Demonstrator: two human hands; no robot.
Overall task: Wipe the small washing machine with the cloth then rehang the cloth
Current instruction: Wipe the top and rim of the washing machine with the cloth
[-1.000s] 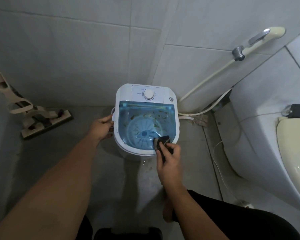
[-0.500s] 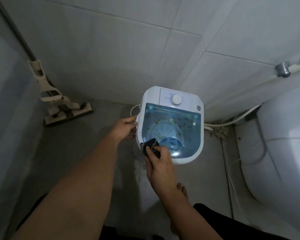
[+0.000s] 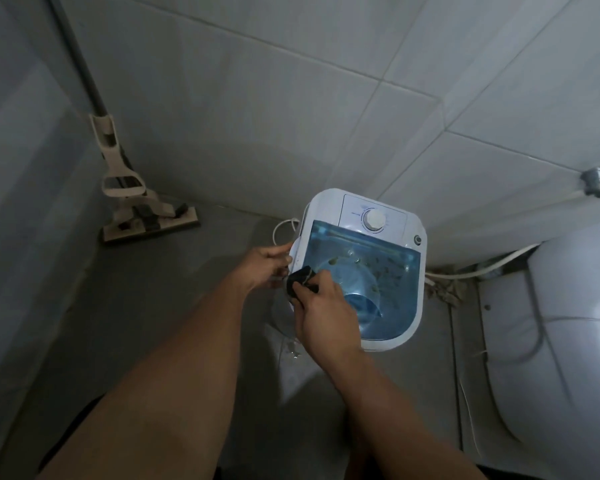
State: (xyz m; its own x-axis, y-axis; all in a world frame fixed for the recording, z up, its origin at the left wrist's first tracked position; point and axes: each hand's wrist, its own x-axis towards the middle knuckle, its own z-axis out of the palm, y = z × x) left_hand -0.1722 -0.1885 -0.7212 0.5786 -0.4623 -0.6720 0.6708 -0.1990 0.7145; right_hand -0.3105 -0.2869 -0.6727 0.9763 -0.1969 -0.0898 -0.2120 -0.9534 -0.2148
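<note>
A small white washing machine (image 3: 388, 341) with a clear blue lid and a round dial stands on the grey floor against the tiled wall. My right hand (image 3: 324, 315) presses a dark bunched cloth (image 3: 300, 278) against the machine's left front rim. My left hand (image 3: 265, 266) grips the machine's left side handle, right beside the cloth. Specks of dirt show on the blue lid. Most of the cloth is hidden under my fingers.
A beige flat mop (image 3: 142, 216) leans in the left corner, its pole running up the wall. A white toilet (image 3: 568, 334) fills the right side. Hoses and a cord (image 3: 471, 271) lie on the floor between machine and toilet. A metal wall fitting (image 3: 598, 183) sits at right.
My right hand slid the cloth from the front right of the lid across to the left front rim, close to my left hand. The view has swung left and down.
</note>
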